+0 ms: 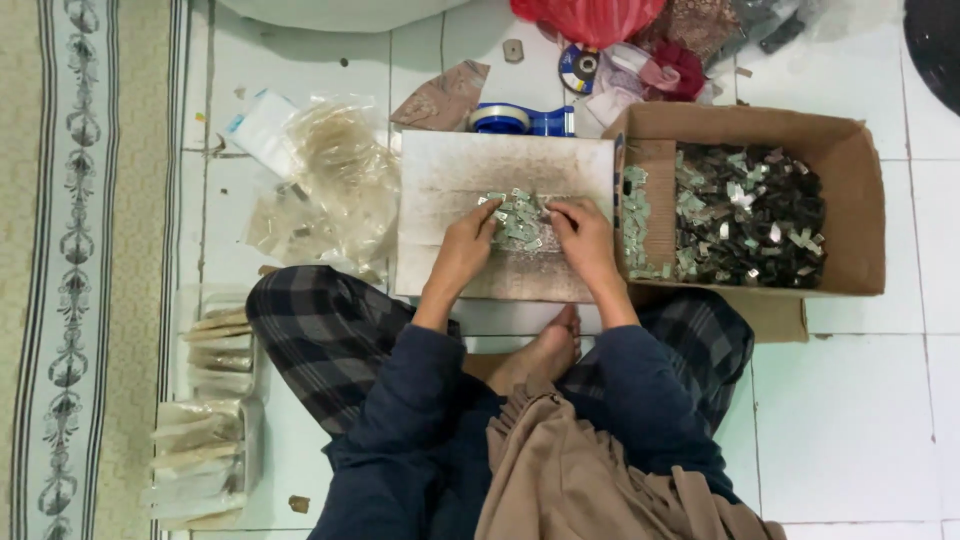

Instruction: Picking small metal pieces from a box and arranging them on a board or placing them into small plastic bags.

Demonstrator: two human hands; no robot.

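Item: heap of small metal pieces, silvery-grey with pale green tints, flat and roughly rectangular, loosely piled. Location: upper middle of a worn white board with brownish scuffing, laid flat on the tiled floor in front of a seated, cross-legged person.

Left hand: rests on the board at the heap's left edge, fingers curled close together, tips touching the nearest pieces. Whether a piece is pinched between them cannot be told.

Right hand: rests at the heap's right edge, fingers bent and drawn together, tips on the pieces. A clamped piece cannot be made out.

Adjacent: open cardboard box just right of the board, touching its edge, holding a far larger mass of like pieces, darker on the right, greenish along the left wall. Blue tape dispenser just beyond the board. Crumpled clear plastic bags left of the board. Filled clear packets stacked by the person's left knee, beside a patterned rug.
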